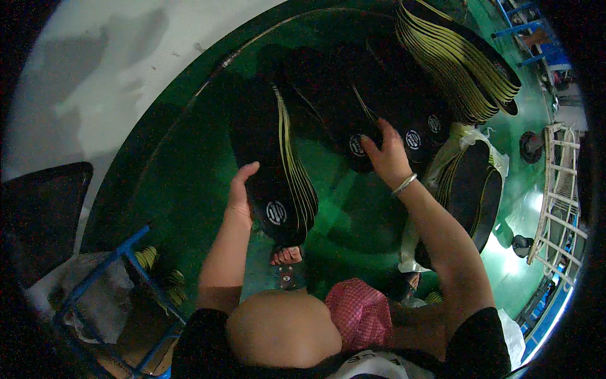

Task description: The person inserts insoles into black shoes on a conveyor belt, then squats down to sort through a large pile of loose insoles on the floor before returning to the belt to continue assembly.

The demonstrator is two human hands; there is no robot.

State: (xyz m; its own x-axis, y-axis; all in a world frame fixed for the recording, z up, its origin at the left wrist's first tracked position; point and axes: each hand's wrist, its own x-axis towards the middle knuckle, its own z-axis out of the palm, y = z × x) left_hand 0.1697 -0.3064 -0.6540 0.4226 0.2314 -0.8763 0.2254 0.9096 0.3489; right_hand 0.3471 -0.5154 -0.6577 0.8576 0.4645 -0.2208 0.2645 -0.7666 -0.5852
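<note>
On a green floor (183,170), your left hand (238,192) grips the left side of a yellow-edged black insole stack (265,180), fingers hidden; your half-open right hand (389,158) touches black insoles (344,120) farther forward, its hold unclear.

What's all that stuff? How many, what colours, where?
Left insole stack: one, black with yellow-green edges, left of centre
Dark insoles: three or more, black, white round marks, centre
Far stack: one, black and yellow-green, upper right
Wrapped stack: one, black in pale plastic, right
Striped bundles: two, yellow-green, lower left
Dark round objects: two, black, right
Rack: one, white, right edge
Frame: one, blue, lower left
Panel: one, black, left edge
Floor: one, green, shiny at right
Cloth: one, pink checked, bottom centre
Bracelet: one, silver, right wrist
Sleeves: two, black, bottom
Left hand: one, bare, against left stack
Right hand: one, bare, touching dark insoles
</note>
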